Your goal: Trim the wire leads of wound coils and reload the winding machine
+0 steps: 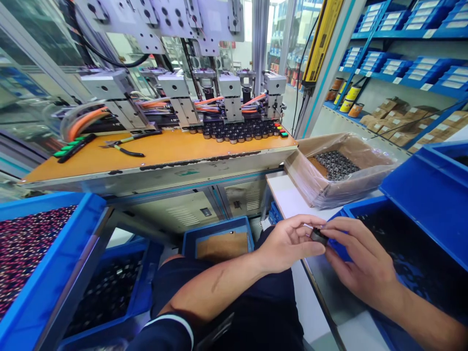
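Between my two hands is a small dark round part with a toothed-looking top and a greyish band [319,236]. My left hand [292,243] pinches it from the left with thumb and fingers. From the right, the fingertips of my right hand [360,258] close on the same part. Both hands are above the edge of the white side table [292,195], beside a blue bin of black pieces [353,209]. Rows of similar dark round parts [237,131] stand on the orange bench top [175,153].
Pliers [126,146] lie on the bench under several metal machine heads [181,97]. A plastic-lined carton [314,187] holds grey parts at the right. Blue bins with red-and-black pieces [32,243] and dark pieces [106,292] stand at the left. A blue tray [188,239] sits below the bench.
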### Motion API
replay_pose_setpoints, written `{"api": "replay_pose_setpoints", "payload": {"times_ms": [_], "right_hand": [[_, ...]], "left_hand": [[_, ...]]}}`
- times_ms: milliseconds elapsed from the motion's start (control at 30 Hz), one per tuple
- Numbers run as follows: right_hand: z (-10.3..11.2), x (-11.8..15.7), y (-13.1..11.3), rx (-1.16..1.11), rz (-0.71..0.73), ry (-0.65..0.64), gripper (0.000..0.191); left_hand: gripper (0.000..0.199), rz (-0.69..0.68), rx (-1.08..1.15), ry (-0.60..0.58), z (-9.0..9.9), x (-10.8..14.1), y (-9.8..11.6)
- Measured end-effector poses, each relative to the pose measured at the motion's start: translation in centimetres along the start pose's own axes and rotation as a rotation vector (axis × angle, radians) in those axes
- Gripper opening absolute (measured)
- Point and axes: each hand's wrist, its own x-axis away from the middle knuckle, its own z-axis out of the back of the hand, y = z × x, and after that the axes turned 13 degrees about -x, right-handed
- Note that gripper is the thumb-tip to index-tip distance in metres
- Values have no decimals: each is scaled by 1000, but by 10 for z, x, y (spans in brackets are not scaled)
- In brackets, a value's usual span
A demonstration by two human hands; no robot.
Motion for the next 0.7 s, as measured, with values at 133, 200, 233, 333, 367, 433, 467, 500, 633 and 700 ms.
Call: {"api": "replay_pose_setpoints", "payload": {"times_ms": [133, 200, 233, 333, 367, 433, 467, 500, 633, 700], "right_hand": [[1, -1, -1, -10, -16, 26, 28], [2, -2, -1, -24, -21, 19, 27], [3, -3, -1, -30, -21, 17, 27], [3, -2, -1, -30, -21, 13, 27], [4, -2, -1, -26, -18, 11, 26], [4, -1, -2, -7, -12, 4, 23], [4, -1, -3, 7, -9, -3, 21], [4, -2, -3, 19, -9, -13, 20], [3, -4, -5, 19, -6, -52, 15], [5, 0, -2, 31, 0, -63, 15]], "left_hand": [[44, -15, 13, 0, 2, -2, -4], [41, -49, -59, -22, 5, -1, -4], [39, -97, -144, -16, 8, -1, -2], [34, -353, -546, 55, 14, 0, 8], [33, -445, -679, 80, 16, -1, 12], [27, -585, -866, 106, 18, -2, 19], [24, -629, -915, 113, 19, -2, 21], [21, -657, -944, 121, 18, -2, 21], [20, -721, -984, 172, 13, -1, 14], [22, -750, -1007, 194, 14, -1, 14]]}}
